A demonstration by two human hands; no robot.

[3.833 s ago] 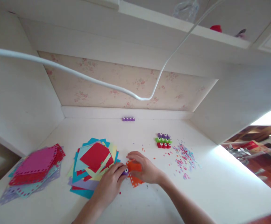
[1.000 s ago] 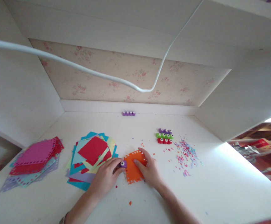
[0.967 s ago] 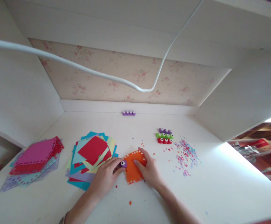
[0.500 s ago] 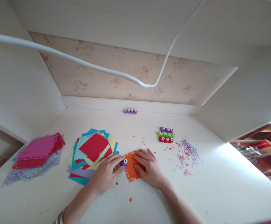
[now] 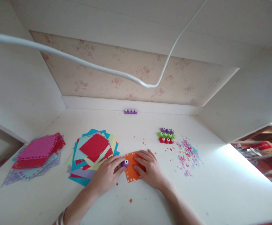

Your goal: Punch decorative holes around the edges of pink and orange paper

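Between the thumb and fingers of my left hand [image 5: 108, 172] is a small purple craft punch [image 5: 125, 163], set at the left edge of an orange paper square [image 5: 131, 172]. Small punched holes run along the edges of that square. My right hand [image 5: 150, 167] lies over the paper's right side, fingers stretched out and pressing it against the table. The part of the sheet under those fingers is hidden. A loose orange cut-out [image 5: 130, 200] rests on the table in front of the sheet.
Unpunched coloured paper [image 5: 95, 147] is piled left of my hands, with punched sheets [image 5: 36, 150] farther left. Rows of small punches [image 5: 166, 135] and scattered confetti [image 5: 188, 153] lie to the right. Purple punches [image 5: 130, 111] line the back; a white cable [image 5: 117, 73] hangs above.
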